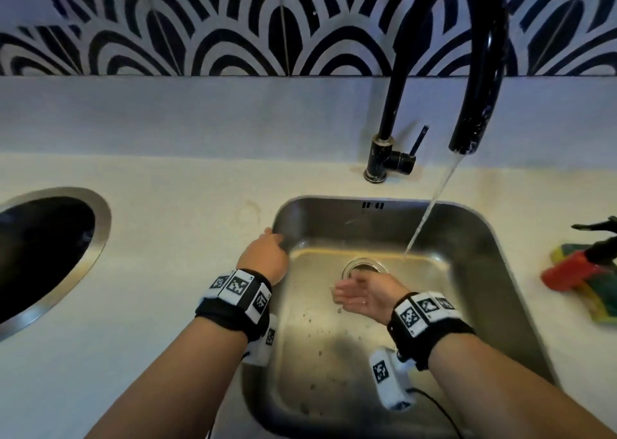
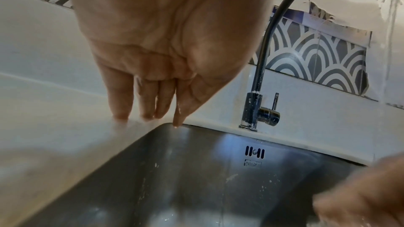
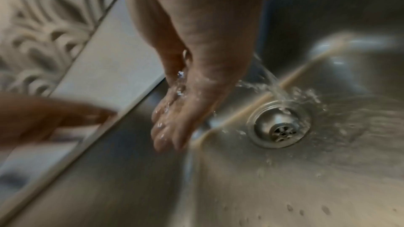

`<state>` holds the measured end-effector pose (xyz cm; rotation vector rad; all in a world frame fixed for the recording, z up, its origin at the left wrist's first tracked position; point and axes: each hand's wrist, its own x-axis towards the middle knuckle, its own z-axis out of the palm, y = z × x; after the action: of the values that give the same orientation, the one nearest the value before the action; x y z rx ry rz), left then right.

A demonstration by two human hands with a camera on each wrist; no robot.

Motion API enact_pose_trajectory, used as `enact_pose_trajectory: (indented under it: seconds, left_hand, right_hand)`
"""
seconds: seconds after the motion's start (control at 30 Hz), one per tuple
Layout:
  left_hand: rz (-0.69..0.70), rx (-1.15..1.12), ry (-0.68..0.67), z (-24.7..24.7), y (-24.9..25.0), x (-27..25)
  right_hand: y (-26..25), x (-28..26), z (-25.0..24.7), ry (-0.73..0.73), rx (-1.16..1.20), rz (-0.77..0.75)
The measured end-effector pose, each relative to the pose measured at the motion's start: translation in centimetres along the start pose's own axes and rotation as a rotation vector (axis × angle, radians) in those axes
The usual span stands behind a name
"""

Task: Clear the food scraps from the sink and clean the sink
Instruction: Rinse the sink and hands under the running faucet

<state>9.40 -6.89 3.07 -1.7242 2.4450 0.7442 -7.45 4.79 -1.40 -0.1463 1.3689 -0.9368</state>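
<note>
The sink (image 1: 474, 238) is the landmark here. Water runs from the black tap (image 1: 480, 55) behind it and lands on the basin floor just behind the drain (image 1: 364, 267). The right hand (image 1: 362, 295) is low in the basin, just in front of the drain, palm up and slightly cupped with wet fingers (image 3: 166, 132); its grip is loose and holds nothing. The left hand (image 1: 265, 255) rests on the sink's left rim near the back corner, fingers straight, grip also empty. No large food scraps show; only small specks (image 1: 315, 385) dot the front of the basin floor (crumbs or droplets, I cannot tell).

Judging what could go wrong: the stream falls toward the right side, so the front specks may never get rinsed unless water is swept over them. Splashing off the cupped palm could wet the tabletop (image 1: 187, 211) and the wrist bands. Bits pushed to the drain could lodge in its grate.

The head view alone shows the sponge (image 1: 591, 301) and red-handled tool on the tabletop right of the sink, and the round opening (image 1: 50, 255) left of it. The right wrist view alone shows the grate's holes and water beading on the fingers. The left wrist view shows the overflow slots (image 2: 254, 152) on the back wall and the fingertips (image 2: 120, 115) on the rim.
</note>
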Motion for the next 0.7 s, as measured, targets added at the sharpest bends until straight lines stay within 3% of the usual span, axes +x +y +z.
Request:
enact_pose_trajectory:
  seconds: [0.13,0.23,0.33,0.57,0.7]
  left_hand:
    - [-0.016,0.003,-0.007,-0.3,0.3,-1.3]
    - [-0.052,0.011,-0.004,-0.3,0.2,-2.3]
    - [-0.094,0.041,0.007,-0.2,-0.3,-3.1]
    - [-0.153,0.034,0.029,0.3,-1.0,-4.2]
    - [-0.154,0.038,0.025,0.4,-0.7,-4.2]
  right_hand:
    - [4.8,-1.2,6.7,-0.272,-0.565,0.236]
    - [6.2,-0.9,9.2,-0.324,-0.785,0.144]
    - [4.4,-0.2,7.9,-0.225,-0.652,0.058]
    - [-2.8,-0.1,-2.1,0.084,-0.419,-0.064]
    - [-4.2,-1.0,-5.6,0.102,-0.156,-0.092]
